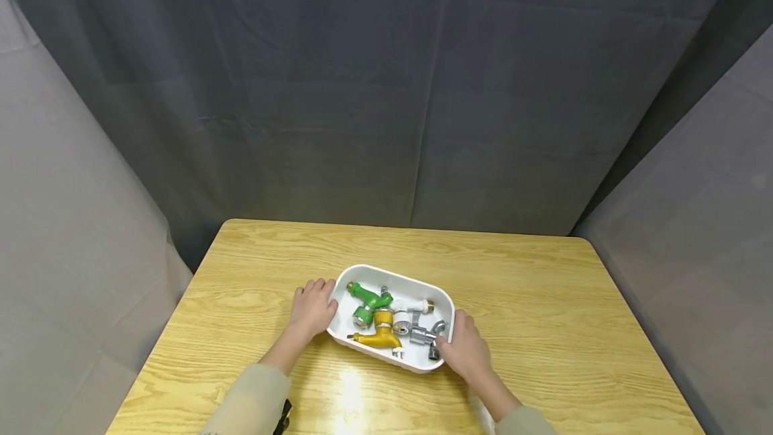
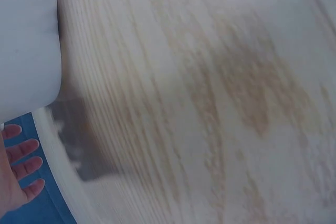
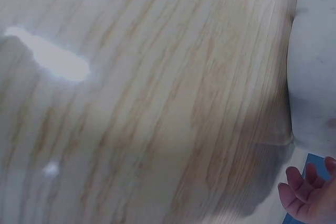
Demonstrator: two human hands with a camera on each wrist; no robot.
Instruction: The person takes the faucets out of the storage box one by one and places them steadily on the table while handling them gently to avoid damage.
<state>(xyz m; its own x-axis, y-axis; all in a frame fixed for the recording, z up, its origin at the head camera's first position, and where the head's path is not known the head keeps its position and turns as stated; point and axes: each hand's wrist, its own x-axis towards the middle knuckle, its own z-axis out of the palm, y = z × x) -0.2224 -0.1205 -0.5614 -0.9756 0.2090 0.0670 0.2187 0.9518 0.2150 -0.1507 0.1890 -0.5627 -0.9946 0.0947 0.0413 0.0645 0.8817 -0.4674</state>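
Right grip (image 1: 468,351) pinches the white, oblong plastic tub (image 1: 406,287); can't tell if left grip (image 1: 313,309) clamps or just touches. I'd keep it level.

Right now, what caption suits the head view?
Left hand and right hand hold a white tub of taps at a wooden table.

Looked like a curtained booth, closed in by a dark grey curtain (image 1: 338,99) behind and paler grey drapes (image 1: 78,220) at both sides of a wood-grain desk (image 1: 543,314).
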